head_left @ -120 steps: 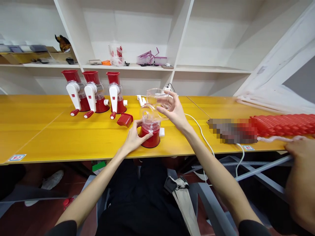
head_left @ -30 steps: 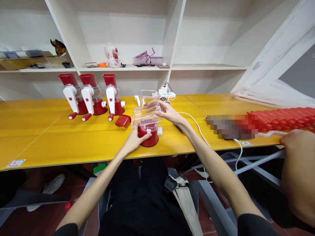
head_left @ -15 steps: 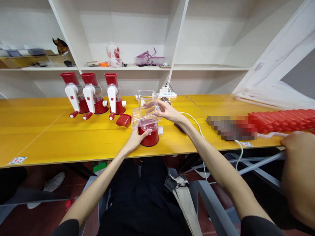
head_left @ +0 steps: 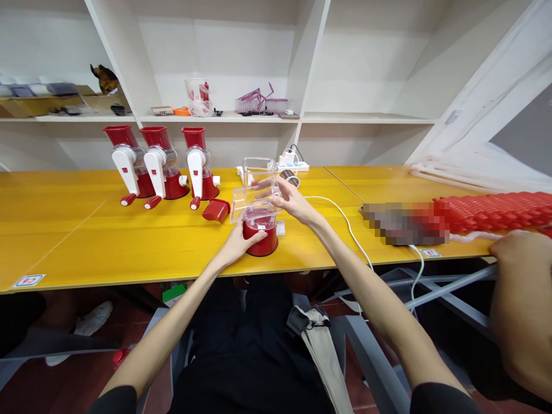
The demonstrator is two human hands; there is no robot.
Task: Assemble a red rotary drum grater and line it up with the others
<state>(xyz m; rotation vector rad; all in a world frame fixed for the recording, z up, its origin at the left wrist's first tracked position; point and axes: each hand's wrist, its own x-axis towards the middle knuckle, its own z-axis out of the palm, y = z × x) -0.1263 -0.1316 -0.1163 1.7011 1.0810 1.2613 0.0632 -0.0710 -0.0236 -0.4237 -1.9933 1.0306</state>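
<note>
Directly before me stands the red base of a rotary grater. My left hand is wrapped round its left side, the thumb across the front near a small white part. On top of the base sits the clear plastic grater housing, with an upright chute and a part sticking out to the left. My right hand grips this housing from the right, some fingers showing through the plastic. Left of it lies a loose red food pusher. Behind my right hand lies a metal grating drum.
Several things crowd the back: three assembled rotary graters at left and a white power strip. A white cable crosses the table on the right. Further right are red bubble packaging and another person's arm.
My left thumb has shifted slightly on the front of the base. My right hand and forearm have moved a little left, still at the housing. The view has shifted slightly.
</note>
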